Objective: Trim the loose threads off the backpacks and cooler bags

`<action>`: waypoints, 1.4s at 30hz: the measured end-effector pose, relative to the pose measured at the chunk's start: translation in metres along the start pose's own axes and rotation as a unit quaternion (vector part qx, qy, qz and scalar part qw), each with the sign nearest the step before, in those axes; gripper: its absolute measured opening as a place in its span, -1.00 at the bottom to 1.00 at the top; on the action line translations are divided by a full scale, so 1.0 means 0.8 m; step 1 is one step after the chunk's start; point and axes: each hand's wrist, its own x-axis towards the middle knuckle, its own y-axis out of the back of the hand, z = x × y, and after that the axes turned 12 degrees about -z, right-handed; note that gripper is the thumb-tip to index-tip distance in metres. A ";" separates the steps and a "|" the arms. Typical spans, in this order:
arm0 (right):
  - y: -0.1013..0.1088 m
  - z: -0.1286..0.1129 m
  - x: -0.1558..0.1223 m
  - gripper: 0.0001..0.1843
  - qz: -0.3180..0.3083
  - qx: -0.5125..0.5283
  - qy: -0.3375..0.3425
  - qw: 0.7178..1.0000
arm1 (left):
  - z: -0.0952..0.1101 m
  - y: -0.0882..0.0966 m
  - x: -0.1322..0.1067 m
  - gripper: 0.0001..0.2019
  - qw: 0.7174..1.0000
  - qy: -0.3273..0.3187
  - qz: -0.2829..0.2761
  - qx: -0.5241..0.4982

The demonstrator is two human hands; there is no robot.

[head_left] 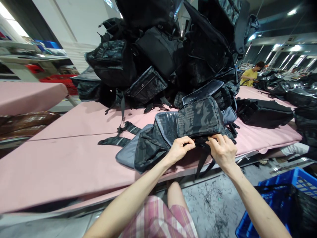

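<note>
Where the pink table (61,158) meets its near edge, a camouflage backpack (198,117) lies opened out, its grey lining panel (128,152) spread to the left and its black straps (204,162) hanging over the edge toward the floor. The left hand (179,148) is pinched closed on the lower rim of the backpack's front pocket, and the right hand (221,148) grips the same rim just beside it, fingers curled over the fabric. Directly behind the backpack a tall heap of dark backpacks (160,53) fills the middle of the table and blocks the view beyond; loose webbing straps (119,132) trail out from its base across the pink surface. To the right a flat black bag (264,112) lies on the table, apart from the one in hand. A blue plastic crate (274,191) stands on the floor at lower right, holding dark material whose kind cannot be told. Further right, more dark bags (302,96) are stacked. In the background a person in a yellow shirt (250,76) is at another table. A second pink table (27,96) stands at far left.
</note>
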 end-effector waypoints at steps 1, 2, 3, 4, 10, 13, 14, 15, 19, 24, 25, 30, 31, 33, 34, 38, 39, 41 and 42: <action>0.000 0.000 0.000 -0.88 0.002 -0.003 0.001 1.000 | 0.001 0.001 -0.001 -0.88 1.000 -0.004 -0.006 0.008; 0.001 0.000 0.000 -0.88 0.002 -0.006 0.000 1.000 | 0.004 0.003 -0.002 -0.86 0.999 -0.011 -0.026 0.021; 0.001 0.001 0.000 -0.88 0.001 -0.008 -0.002 1.000 | 0.007 0.007 -0.004 -0.84 0.997 -0.022 -0.060 0.040; 0.002 0.001 0.000 -0.87 -0.002 -0.008 -0.007 1.000 | 0.011 0.012 -0.006 -0.84 0.992 -0.033 -0.105 0.063; 0.001 0.003 -0.001 -0.84 -0.018 0.004 -0.014 1.000 | 0.024 0.042 -0.015 -0.73 0.948 -0.007 -0.067 0.310; -0.001 0.005 0.001 -0.84 -0.015 0.009 -0.015 1.000 | 0.014 0.035 -0.001 -0.62 0.882 -0.024 0.016 0.471; -0.001 0.006 0.002 -0.85 -0.014 0.014 -0.016 1.000 | 0.010 0.032 0.007 -0.64 0.868 -0.025 0.009 0.496; -0.001 0.008 0.002 -0.85 -0.013 0.023 -0.016 1.000 | 0.008 0.030 0.015 -0.68 0.861 -0.022 -0.003 0.508; 0.005 0.013 -0.001 -0.86 -0.010 0.073 -0.033 0.997 | 0.015 0.039 0.051 -0.78 0.896 0.006 -0.066 0.439; 0.009 0.001 -0.008 -0.85 -0.029 0.072 -0.037 0.996 | 0.024 0.061 0.076 -0.74 0.936 0.068 -0.149 0.313; 0.008 -0.003 -0.008 -0.84 -0.030 0.062 -0.033 0.997 | 0.023 0.063 0.078 -0.73 0.939 0.073 -0.152 0.299; -0.001 -0.021 -0.002 -0.84 -0.027 0.032 -0.019 0.999 | 0.015 0.065 0.081 -0.75 0.949 0.082 -0.160 0.259; -0.003 -0.024 0.000 -0.85 -0.028 0.028 -0.016 0.999 | 0.013 0.065 0.081 -0.76 0.949 0.084 -0.162 0.257; -0.005 -0.028 0.002 -0.85 -0.028 0.019 -0.008 0.999 | 0.012 0.067 0.082 -0.77 0.949 0.084 -0.162 0.256; -0.005 -0.029 0.002 -0.86 -0.026 0.014 -0.006 1.000 | 0.012 0.068 0.082 -0.77 0.950 0.083 -0.161 0.256; -0.002 -0.025 -0.002 -0.88 -0.009 0.015 -0.007 1.000 | 0.010 0.071 0.081 -0.76 0.953 0.076 -0.164 0.244; -0.001 -0.024 -0.002 -0.89 -0.007 0.016 -0.008 1.000 | 0.009 0.072 0.081 -0.75 0.953 0.076 -0.167 0.241; 0.000 -0.023 -0.002 -0.88 -0.010 0.013 -0.003 1.000 | 0.007 0.072 0.081 -0.75 0.954 0.072 -0.169 0.236; 0.000 -0.024 -0.001 -0.87 -0.014 0.011 0.002 1.000 | 0.007 0.072 0.081 -0.74 0.954 0.070 -0.170 0.236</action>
